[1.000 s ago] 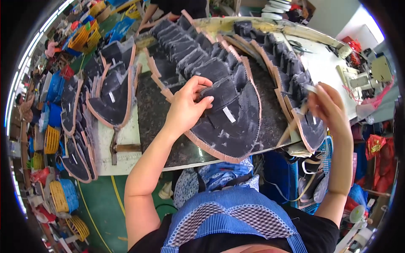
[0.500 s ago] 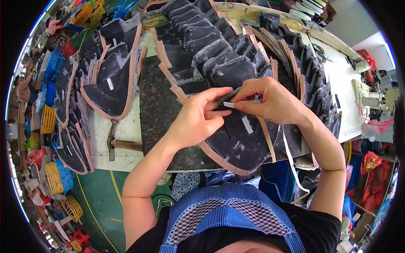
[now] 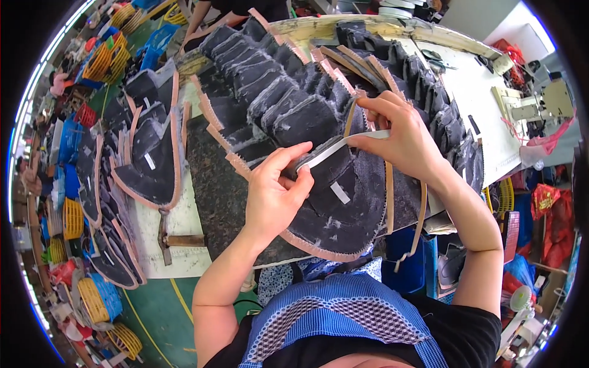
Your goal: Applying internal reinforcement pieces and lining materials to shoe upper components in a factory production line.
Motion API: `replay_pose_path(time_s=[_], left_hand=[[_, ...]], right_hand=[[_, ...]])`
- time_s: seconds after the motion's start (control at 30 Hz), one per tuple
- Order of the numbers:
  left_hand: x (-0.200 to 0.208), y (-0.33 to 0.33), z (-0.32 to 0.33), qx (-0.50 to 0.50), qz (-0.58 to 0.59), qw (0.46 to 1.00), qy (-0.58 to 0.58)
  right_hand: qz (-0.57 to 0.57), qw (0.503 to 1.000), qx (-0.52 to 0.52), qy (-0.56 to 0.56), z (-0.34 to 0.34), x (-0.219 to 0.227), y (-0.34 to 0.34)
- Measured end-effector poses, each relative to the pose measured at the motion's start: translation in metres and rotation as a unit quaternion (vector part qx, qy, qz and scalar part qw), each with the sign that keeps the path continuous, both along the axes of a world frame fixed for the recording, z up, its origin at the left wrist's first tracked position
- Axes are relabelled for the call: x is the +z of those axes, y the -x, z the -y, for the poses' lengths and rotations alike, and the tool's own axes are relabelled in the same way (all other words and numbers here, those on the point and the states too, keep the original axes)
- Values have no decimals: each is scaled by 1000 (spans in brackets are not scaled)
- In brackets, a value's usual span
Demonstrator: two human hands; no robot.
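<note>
Left hand [image 3: 273, 196] and right hand [image 3: 402, 138] both pinch white tape strip [image 3: 340, 147], stretched taut between fingers above dark shoe upper [image 3: 343, 208] on desk [image 3: 184, 227]. Strip looks thin, light, limp; best gripped at ends. Hammer [image 3: 175, 240] lies left.

**Premises: footwear workshop, production floor**

Workbench [image 3: 478, 98] carries overlapping rows of dark cut shoe uppers [image 3: 288, 104] with tan edging. A hammer [image 3: 169, 239] lies at the bench's lower left. Stacked coloured plastic baskets [image 3: 67, 214] line the left edge of the frame over a green floor [image 3: 153, 306]. At upper right stands what appears to be a sewing machine [image 3: 540, 104], distorted by the lens.
</note>
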State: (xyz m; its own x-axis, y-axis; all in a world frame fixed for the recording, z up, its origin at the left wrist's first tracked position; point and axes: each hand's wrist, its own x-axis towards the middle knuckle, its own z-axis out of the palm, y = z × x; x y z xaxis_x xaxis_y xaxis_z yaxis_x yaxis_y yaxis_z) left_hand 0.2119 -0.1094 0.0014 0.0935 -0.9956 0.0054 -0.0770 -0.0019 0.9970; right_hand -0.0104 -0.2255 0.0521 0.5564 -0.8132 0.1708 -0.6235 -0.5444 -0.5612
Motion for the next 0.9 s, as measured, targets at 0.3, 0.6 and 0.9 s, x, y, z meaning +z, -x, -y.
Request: replay_pose_path(time_s=[0.3, 0.6, 0.9], left_hand=[[13, -5, 17, -142, 147, 975, 87], [33, -31, 12, 12, 257, 959, 122], [19, -27, 36, 70, 383, 901, 193]], right_hand=[[24, 979, 85, 182, -5, -12, -5], [189, 965, -144, 110, 45, 24, 77], [220, 912, 138, -318, -3, 53, -2]])
